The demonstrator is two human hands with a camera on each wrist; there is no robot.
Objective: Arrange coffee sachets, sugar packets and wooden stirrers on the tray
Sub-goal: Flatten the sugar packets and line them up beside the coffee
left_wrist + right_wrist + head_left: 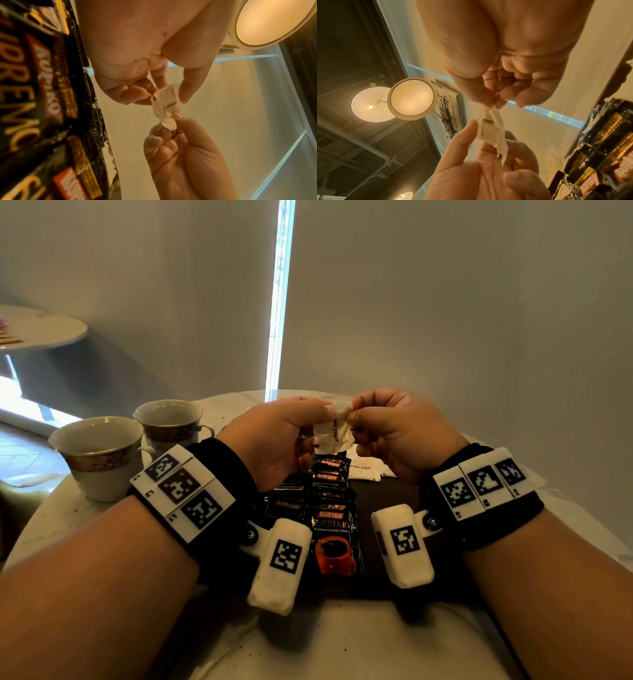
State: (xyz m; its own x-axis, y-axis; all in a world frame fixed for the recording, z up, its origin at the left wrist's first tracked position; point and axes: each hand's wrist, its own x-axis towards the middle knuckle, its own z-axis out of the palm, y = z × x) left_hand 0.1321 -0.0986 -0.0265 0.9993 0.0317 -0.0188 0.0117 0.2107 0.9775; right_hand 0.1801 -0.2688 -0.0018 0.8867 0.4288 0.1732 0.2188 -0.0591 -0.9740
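Sugar packet (333, 430) is up in the air between both hands, above the far half of the tray (387, 583) — not set down yet. It's the white paper kind with "brown sugar" printed on it, and it looks pretty crumpled. The left hand (274, 436) has thumb and fingertips pinched on one end, and the right hand (394, 433) pinches the other end, other fingers curled in. So both hands are gripping the same packet, pulling it a bit taut from what the wrist views show.

Below them the coffee sachets (329, 501) are laid out overlapping in a row running near to far on the dark tray, and a few more sugar packets (364, 469) lie flat at the far end, just right of the sachets. Two cups (102, 453) sit off to the left on the table (342, 645). I can't spot any stirrers.

What could go wrong — my guess is that thin paper tugged from both ends tears, and then there's sugar all over the sachets. Also, a packet this wrinkled may not lie flat with the others, and dropping it from that height could knock the sachet row crooked.
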